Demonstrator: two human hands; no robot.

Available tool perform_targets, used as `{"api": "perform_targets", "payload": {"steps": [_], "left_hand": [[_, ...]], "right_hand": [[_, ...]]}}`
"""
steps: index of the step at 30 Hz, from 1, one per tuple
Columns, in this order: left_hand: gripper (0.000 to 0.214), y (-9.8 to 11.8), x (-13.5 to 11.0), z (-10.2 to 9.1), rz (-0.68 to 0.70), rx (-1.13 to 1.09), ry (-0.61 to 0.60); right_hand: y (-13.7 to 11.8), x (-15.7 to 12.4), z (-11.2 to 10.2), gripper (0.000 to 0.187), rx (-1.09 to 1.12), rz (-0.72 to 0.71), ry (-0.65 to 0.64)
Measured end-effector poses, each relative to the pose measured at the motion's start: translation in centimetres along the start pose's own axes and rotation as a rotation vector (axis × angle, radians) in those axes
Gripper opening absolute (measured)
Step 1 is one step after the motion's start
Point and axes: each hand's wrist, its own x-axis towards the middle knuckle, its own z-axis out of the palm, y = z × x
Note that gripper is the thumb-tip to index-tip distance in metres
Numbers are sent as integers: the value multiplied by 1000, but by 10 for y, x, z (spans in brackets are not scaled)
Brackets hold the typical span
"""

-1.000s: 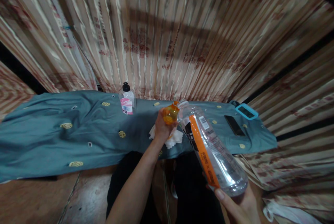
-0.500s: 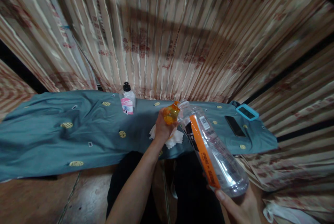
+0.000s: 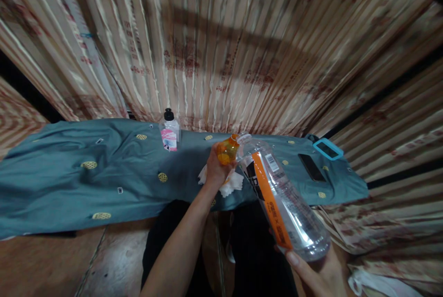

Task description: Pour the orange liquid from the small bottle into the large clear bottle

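Observation:
My left hand is wrapped round a small translucent orange bottle, its mouth tipped to the right. In my right hand lies the lower end of a large clear plastic bottle with an orange, black and white label. The large bottle slants up to the left, so its uncapped neck meets the orange bottle's mouth. Whether liquid passes between them I cannot tell. Under my left hand a crumpled white tissue rests on the cloth.
A teal cloth with yellow prints covers the bench. On it stand a clear bottle with a black cap and pink label, a dark phone and a blue-framed device. Pleated curtains hang close behind.
Both bottles keep nearly the same place and tilt, mouth to mouth. The view has shifted very slightly.

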Motion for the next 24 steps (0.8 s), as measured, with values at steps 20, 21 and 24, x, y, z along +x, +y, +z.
{"api": "perform_targets", "payload": {"steps": [20,21,24], "left_hand": [[58,-2,1,-1,-5,44,-18],[58,-2,1,-1,-8,35,-16],[57,-3,1,-1,-7,11,-10]], "right_hand": [[-16,-8,13,86,11,-36,93],[-17,-9,14,87,10,-38,98],[-16,-10,16,91,14,-33,101]]}}
